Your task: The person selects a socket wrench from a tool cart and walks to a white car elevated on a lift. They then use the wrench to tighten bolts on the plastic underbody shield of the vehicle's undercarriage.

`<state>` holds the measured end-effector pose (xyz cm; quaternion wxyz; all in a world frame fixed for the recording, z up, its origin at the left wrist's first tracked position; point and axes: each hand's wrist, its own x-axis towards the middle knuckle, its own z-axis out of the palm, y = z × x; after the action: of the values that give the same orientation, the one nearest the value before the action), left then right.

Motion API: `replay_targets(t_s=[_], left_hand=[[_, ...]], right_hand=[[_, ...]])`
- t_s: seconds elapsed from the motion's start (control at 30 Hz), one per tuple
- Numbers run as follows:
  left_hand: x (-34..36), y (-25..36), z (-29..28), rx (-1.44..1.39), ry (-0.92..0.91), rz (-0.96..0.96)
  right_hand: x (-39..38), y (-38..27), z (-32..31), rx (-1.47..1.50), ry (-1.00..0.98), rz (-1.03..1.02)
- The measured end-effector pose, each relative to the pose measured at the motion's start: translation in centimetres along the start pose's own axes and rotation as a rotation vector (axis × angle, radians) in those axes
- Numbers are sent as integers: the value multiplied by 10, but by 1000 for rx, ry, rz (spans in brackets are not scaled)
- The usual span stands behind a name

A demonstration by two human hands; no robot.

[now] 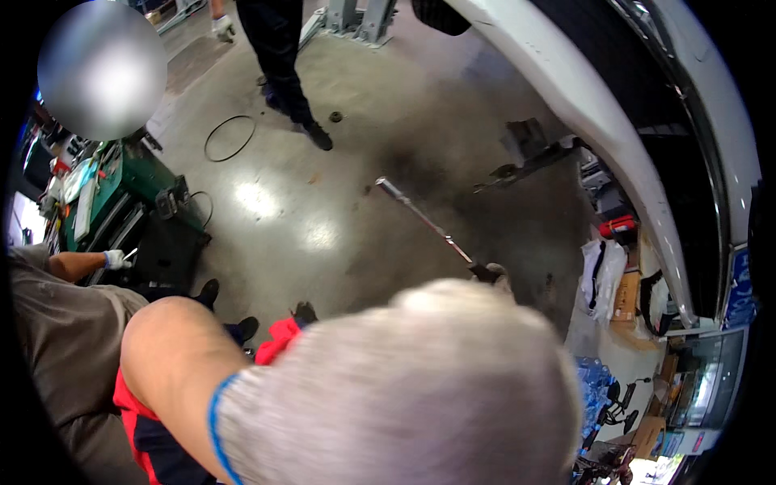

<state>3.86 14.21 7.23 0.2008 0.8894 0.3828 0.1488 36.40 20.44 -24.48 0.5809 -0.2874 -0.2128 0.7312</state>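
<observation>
Much of the lower foreground is filled by the left hand (pixel 404 380), blurred and covered by a pale knit glove with a blue cuff edge; whether its fingers are apart or together cannot be told, as they are hidden. Just beyond it, a long chrome-shafted tool (pixel 435 227) is seen slanting above the floor (pixel 315 198), its dark handle partly covered by the near glove and met by gloved fingertips (pixel 503 281). Which hand these belong to cannot be told, so the right hand's state is left unclear. At the left, a co-worker's gloved hand (pixel 117 259) is seen beside a green tool cabinet (pixel 149 178). A thin dark loop (pixel 230 139) is seen on the floor, and the upper right is occupied by a white vehicle (pixel 566 73).
</observation>
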Motion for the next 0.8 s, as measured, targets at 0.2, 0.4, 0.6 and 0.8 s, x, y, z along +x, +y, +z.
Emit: replay_targets(t_s=[0.2, 0.4, 0.6, 0.8], left_hand=[[-3, 3, -6, 44, -34, -54], [-2, 7, -4, -172, -75, -170], [-11, -14, 72, 250, 486, 225], [-13, -81, 92, 202, 25, -35]], right_hand=[[10, 4, 7, 4, -102, -50], [-8, 4, 6, -6, -26, -50], [-8, 2, 27, -86, -35, 11], [-7, 6, 0, -44, -82, -19]])
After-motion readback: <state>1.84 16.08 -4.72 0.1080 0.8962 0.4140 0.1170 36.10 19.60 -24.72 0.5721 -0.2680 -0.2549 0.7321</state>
